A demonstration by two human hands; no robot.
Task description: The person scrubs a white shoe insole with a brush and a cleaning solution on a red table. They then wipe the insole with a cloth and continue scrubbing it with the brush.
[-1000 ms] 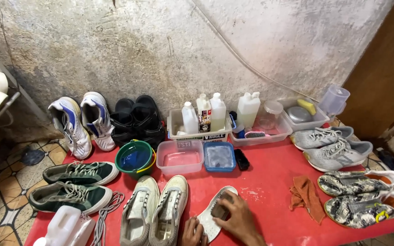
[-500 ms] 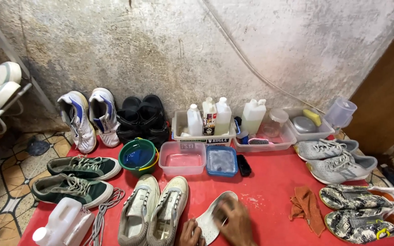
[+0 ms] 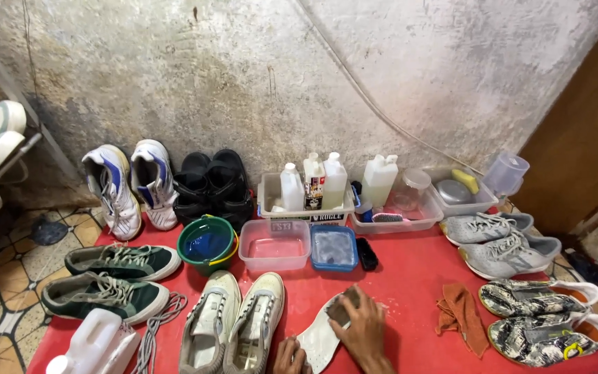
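A white shoe insole (image 3: 318,338) lies on the red mat (image 3: 410,277) at the bottom centre. My left hand (image 3: 291,358) presses on its near end, fingers on the insole. My right hand (image 3: 366,330) grips a dark scrubbing brush (image 3: 340,311) and holds it on the insole's far end. A pair of cream sneakers (image 3: 235,322) stands just left of the insole.
Behind stand a green bucket (image 3: 206,243), a clear tub of water (image 3: 274,244) and a blue-rimmed tub (image 3: 333,247). Trays of bottles (image 3: 313,181) line the wall. Green sneakers (image 3: 113,277), grey sneakers (image 3: 503,242), patterned shoes (image 3: 545,315), an orange rag (image 3: 462,315) and a white jug (image 3: 95,343) surround the mat.
My right hand has slid the brush up the insole toward its far end. My left hand stays on the near end. The camera has shifted slightly.
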